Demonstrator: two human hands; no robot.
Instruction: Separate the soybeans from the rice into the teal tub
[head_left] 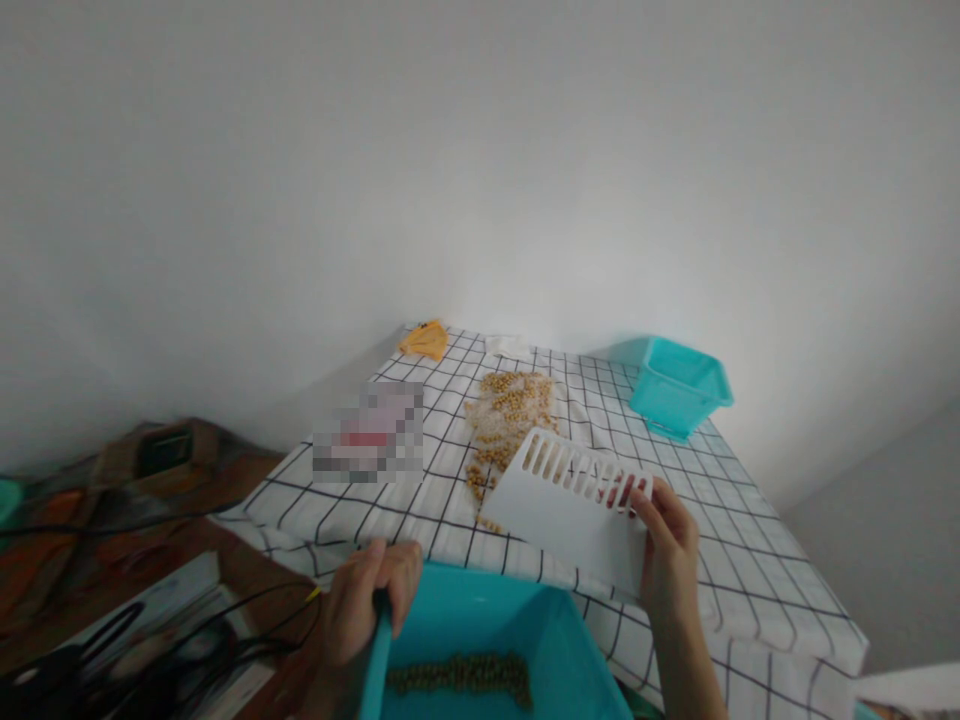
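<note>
My left hand is closed round the rim of a teal bin at the table's front edge. Greenish beans lie on the bin's floor. In my right hand is a white slotted board, held by its right end and tilted over the table. Past the board's far left corner, yellow beans mixed with pale grains are spread on the checked cloth. Small red things show through the slots near my right fingers; the board partly hides them.
A second teal bin stands at the table's back right. An orange bag and a white cloth or paper lie at the back. A blurred-out flat item is on the left. Cables and clutter are at lower left.
</note>
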